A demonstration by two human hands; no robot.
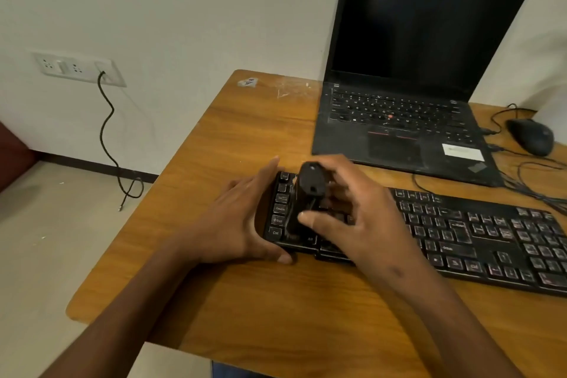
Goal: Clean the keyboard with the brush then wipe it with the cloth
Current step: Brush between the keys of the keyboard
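Keys Ctrl, Shift, Alt legible on keyboard (478, 233) beside left hand (242, 218).

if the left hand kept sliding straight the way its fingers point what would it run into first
The left hand cups the left end of the keyboard, fingers pointing away toward the wall. Straight on lies bare wooden desk, then probably the small sticker near the far edge. The laptop sits right of that line, though depth is uncertain.

Black keyboard (460, 233) – black brush (308, 190) upright
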